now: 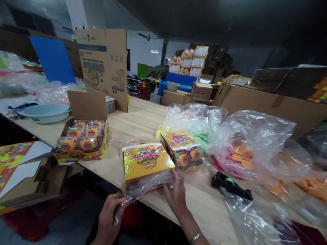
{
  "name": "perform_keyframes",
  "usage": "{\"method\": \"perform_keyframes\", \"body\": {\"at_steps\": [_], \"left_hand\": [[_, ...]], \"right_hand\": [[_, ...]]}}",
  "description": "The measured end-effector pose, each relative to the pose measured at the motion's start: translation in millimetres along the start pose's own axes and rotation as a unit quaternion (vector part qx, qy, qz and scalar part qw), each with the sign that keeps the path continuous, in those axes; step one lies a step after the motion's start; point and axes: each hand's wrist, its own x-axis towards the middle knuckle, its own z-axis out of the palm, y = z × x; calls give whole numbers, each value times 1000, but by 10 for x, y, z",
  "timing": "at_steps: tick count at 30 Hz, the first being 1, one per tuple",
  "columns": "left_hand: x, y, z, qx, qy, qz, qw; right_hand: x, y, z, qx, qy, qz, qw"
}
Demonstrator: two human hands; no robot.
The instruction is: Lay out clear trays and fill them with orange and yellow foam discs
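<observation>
One yellow box [148,160] lies near the front edge of the wooden table [141,117] in the head view, wrapped in clear film [154,181]. The left hand [111,210], fingers curled shut, pinches loose film at the box's near left corner. The right hand [175,188] has its fingers partly bent at the near right corner, touching the film; whether it grips, I cannot tell. Another box [181,139] sits just beside it; a tape dispenser [231,186] lies farther right.
</observation>
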Motion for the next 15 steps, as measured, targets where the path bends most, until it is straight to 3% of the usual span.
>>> {"method": "perform_keyframes", "body": {"at_steps": [3,7,11,13,15], "left_hand": [[133,-81,57,39,37,-66,996],[387,-233,42,27,45,-120,991],[512,-394,3,9,54,-137,989],[548,-458,38,2,40,-151,988],[579,-518,99,9,-8,-134,991]], "right_hand": [[28,3,24,42,17,0,999],[-203,-82,-50,93,-44,-15,995],[-471,-55,-11,47,-14,55,997],[-470,5,102,19,-4,93,996],[-386,61,241,-3,-17,99,995]]}}
